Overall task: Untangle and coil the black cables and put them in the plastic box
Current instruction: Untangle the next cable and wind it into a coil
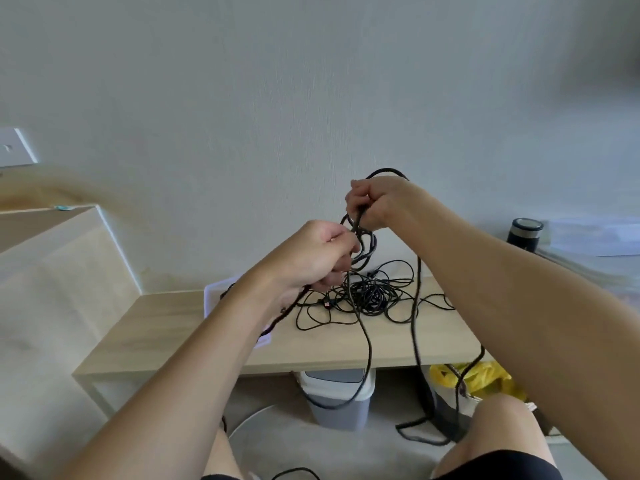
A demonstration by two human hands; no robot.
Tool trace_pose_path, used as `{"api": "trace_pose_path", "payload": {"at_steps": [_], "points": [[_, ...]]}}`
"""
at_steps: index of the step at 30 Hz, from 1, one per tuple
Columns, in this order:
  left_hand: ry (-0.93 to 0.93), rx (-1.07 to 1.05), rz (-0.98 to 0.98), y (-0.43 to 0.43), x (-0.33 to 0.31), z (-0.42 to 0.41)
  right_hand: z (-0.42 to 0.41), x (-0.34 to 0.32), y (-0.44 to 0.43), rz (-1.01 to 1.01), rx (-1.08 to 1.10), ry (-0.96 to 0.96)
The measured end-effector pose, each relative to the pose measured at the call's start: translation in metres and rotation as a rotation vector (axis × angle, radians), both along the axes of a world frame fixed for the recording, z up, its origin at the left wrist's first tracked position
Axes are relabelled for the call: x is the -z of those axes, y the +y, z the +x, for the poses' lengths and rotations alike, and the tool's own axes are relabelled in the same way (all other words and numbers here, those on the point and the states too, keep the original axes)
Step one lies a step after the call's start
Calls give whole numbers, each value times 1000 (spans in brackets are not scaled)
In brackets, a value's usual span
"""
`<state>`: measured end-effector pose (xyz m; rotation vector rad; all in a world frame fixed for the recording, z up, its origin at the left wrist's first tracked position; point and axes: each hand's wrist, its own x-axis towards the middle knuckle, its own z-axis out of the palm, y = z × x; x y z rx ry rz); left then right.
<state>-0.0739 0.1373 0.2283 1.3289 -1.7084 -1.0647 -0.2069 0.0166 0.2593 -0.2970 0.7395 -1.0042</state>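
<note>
A tangle of thin black cables [370, 296] lies on the light wooden table [346, 348]. Both hands are raised above it, working a thicker black cable [415, 306]. My right hand [379, 202] grips that cable, which loops over its knuckles and hangs in long strands to the floor. My left hand [320, 256] pinches a knotted loop of the same cable just below the right hand. The clear plastic box [216, 289] sits on the table at the left, mostly hidden behind my left forearm.
A grey bin [341, 400] and a yellow bag [481, 375] stand under the table. A dark tumbler [524, 233] sits at the back right beside papers. A wooden cabinet [52, 271] stands at the left. My knees are at the bottom of the view.
</note>
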Motion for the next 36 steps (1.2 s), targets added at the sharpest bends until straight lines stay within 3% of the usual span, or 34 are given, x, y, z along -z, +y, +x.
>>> {"api": "trace_pose_path", "payload": {"at_steps": [2,4,6,9,10,13,18,22,23,24,26,30,34,36], "points": [[188,16,204,-8,-4,-7,9,-6,6,-88,-109,19],[420,30,314,-17,-6,-13,17,-14,18,-229,-248,212],[487,26,284,-21,-5,-19,17,-21,32,-355,-325,467],[354,-9,138,-18,0,-24,6,-20,43,-613,-282,1178],[319,-17,104,-17,1,-24,2,-16,43,-661,-220,1290],[240,-10,53,-17,3,-19,-4,-3,31,-712,-24,1258],[120,-32,107,-18,21,-6,-6,-1,30,-861,36,1366],[-42,-113,138,-26,57,2,-5,-4,33,-1106,89,1767],[-65,-134,157,-27,64,4,-4,-5,32,-1114,111,1783],[-81,-150,182,-28,70,6,-4,-7,32,-1063,145,1684],[-42,-125,239,-31,73,10,-5,-8,27,-825,235,1263],[395,136,357,-29,42,7,-10,-8,24,-546,267,660],[731,14,291,-41,8,-7,-5,-5,24,-512,168,379],[695,-81,195,-47,4,-13,-2,-1,25,-558,87,392]]}}
